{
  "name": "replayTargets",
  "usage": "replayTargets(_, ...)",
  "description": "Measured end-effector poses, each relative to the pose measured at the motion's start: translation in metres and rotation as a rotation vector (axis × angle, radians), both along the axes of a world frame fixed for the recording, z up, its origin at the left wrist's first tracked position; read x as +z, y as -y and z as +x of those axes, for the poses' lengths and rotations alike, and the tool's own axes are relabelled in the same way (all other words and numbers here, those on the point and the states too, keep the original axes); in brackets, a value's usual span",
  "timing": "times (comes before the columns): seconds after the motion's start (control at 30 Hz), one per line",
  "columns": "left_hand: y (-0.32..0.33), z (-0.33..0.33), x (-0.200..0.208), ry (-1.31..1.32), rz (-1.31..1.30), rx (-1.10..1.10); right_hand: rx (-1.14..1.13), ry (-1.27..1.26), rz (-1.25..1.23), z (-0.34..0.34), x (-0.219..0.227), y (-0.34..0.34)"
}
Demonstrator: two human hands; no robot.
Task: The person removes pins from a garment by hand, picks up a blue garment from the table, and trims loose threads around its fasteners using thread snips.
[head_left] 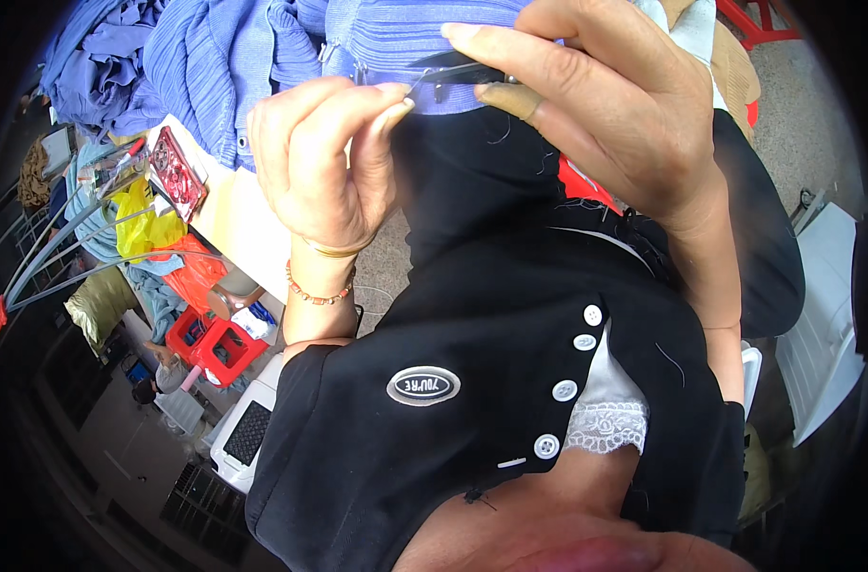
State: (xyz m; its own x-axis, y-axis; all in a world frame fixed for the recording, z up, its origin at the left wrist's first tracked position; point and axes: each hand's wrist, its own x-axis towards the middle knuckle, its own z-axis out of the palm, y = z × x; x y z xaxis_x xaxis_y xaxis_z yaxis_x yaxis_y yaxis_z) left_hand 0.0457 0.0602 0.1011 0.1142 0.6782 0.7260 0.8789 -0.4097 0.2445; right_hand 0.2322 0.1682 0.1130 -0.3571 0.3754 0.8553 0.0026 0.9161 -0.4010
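Between the thumb and forefinger of my left hand [324, 157] is a pinched thin dark strand [415, 88]; whether it is thread or a needle I cannot tell. My right hand [625, 95] grips a pair of small black thread snips [458, 72], whose blades point left and reach the strand. A tan finger cot [510, 98] covers one fingertip of that hand. Just beyond both hands, a periwinkle-blue ribbed knit garment [396, 38] lies across my lap, over black trousers. Small metal pieces hang at its edge.
More blue knitwear [196, 67] is heaped to the left along a white tabletop [234, 214]. Near it are a red patterned pouch [177, 172], a yellow bag [148, 224] and an orange bag [194, 272]. Red plastic stools [226, 348] stand lower left; a white panel [820, 319] leans at right.
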Motion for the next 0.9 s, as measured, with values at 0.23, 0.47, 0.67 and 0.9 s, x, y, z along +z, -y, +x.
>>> replayTargets(0.23, 0.002, -0.001, -0.003, 0.004, 0.011, -0.011, -0.003, 0.238, 0.152, 0.007, 0.011, 0.004)
replayTargets(0.47, 0.001, 0.001, -0.003, 0.280, 0.029, -0.015, 0.072, 0.220, 0.093, 0.002, -0.002, -0.006)
replayTargets(0.67, -0.008, 0.003, -0.003, 0.699, 0.035, -0.042, 0.099, 0.310, -0.126, -0.006, 0.040, -0.005)
replayTargets(0.9, -0.010, 0.000, -0.005, 0.767, 0.013, -0.049, -0.122, 0.472, 0.177, -0.013, 0.051, -0.003)
